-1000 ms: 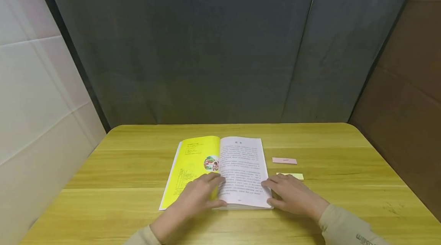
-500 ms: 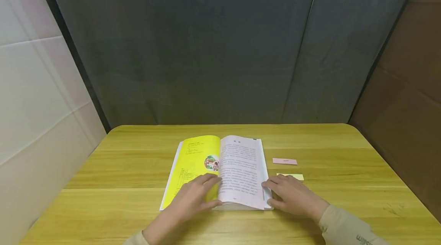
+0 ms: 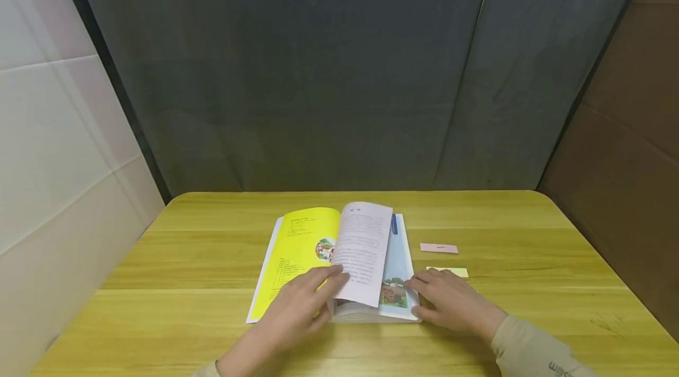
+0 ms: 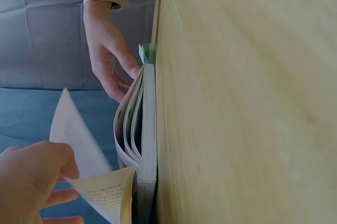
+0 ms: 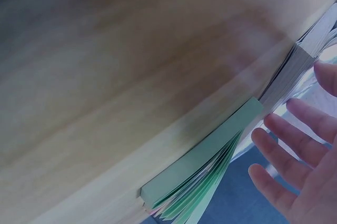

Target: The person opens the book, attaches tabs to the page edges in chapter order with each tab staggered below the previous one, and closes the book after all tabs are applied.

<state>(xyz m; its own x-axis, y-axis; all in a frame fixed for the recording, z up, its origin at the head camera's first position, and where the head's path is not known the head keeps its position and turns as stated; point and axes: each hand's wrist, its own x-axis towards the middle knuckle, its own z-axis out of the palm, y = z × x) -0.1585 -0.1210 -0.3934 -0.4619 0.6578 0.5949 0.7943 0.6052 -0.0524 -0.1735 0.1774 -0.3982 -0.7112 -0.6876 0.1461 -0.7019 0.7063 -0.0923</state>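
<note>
An open book (image 3: 395, 259) lies on the table, its yellow left-hand page (image 3: 297, 247) facing up. My left hand (image 3: 302, 303) is at the bottom of the book near the spine and holds a lifted white printed page (image 3: 363, 247), fingers over it and thumb below. That page stands raised and curved in the left wrist view, its free edge away from the stack. A blue picture page (image 3: 395, 271) shows beneath it. My right hand (image 3: 451, 297) rests at the book's lower right edge, fingers loosely spread in the right wrist view.
A pale green pad of sticky notes (image 5: 202, 161) lies just right of the book, close to my right hand, its sheets fanned. Beyond it sits a pink sticky-note pad (image 3: 438, 248). The wooden table (image 3: 159, 283) ends at a dark grey partition (image 3: 318, 82).
The white page has lifted off the right side and bent leftward with my left hand, uncovering the blue picture page. My right hand has stayed put.
</note>
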